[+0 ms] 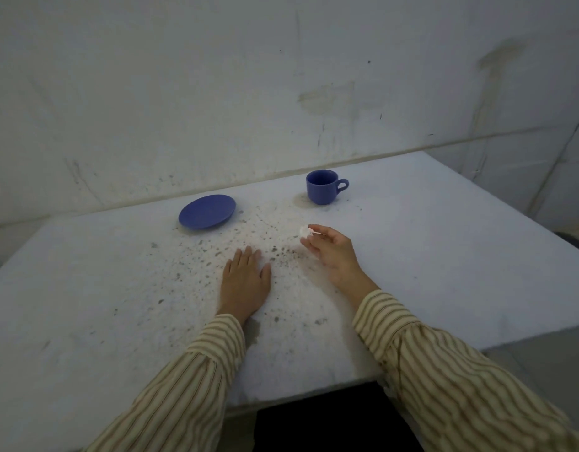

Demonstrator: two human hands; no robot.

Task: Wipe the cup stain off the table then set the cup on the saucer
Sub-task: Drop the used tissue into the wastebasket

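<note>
A blue cup (321, 186) stands upright at the far middle of the white table (444, 249), handle pointing right. A faint brownish stain (301, 201) shows on the table just left of the cup's base. A blue saucer (207, 211) lies to the left of the cup, with nothing on it. My right hand (330, 252) hovers in front of the cup and pinches a small white wad of tissue (304, 231) between its fingertips. My left hand (245, 282) lies flat, palm down, on the table with the fingers together, holding nothing.
Many dark specks (216, 256) are scattered over the table's middle around my hands. A scuffed white wall (281, 93) rises directly behind the table. The table's right edge (542, 331) drops off to the right.
</note>
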